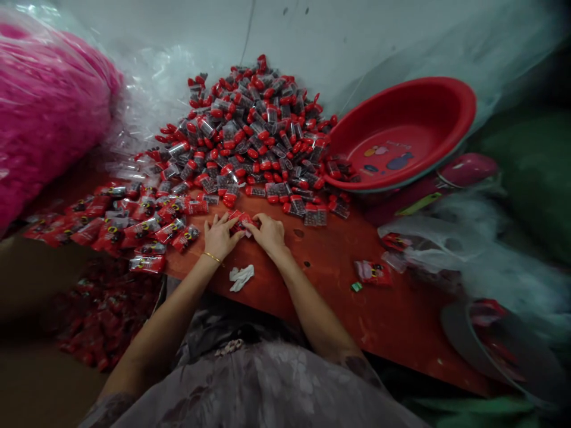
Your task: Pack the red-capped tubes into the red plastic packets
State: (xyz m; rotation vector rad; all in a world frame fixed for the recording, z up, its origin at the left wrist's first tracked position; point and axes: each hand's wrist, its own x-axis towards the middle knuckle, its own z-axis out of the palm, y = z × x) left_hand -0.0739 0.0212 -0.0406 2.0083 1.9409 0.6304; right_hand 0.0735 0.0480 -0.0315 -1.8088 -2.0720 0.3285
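Observation:
My left hand [219, 238] and my right hand [267, 233] meet over a small red printed packet [242, 220] on the table. Both have their fingers closed on its edges, the left with a bracelet at the wrist. Just beyond them rises a large heap of small clear containers with red caps [254, 137] and dark contents. Filled red packets [120, 226] lie in a loose pile left of my left hand. A crumpled white tissue [241, 277] rests on the table between my forearms.
A red basin [401, 131] leans tilted at the back right, a few capped containers at its lip. A bag of pink pieces [49, 113] bulges at the left. A single packet [373, 273] and a grey bowl [473, 339] are at right. More packets [111, 315] lie below the left edge.

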